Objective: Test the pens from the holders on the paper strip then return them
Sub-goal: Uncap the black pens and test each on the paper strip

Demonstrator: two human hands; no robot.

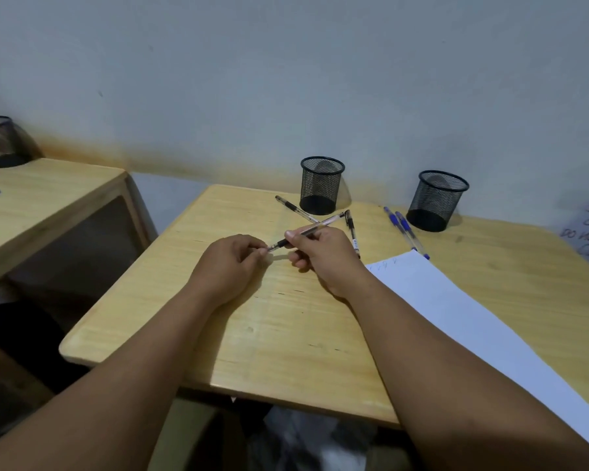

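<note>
Right hand pinching black pen mid-barrel, tip toward left hand; left fingertips pinching tip end, likely uncapping or recapping. Paper strip just right of right hand, ready for test. Holders beyond hands, other pens lying near them on table
</note>
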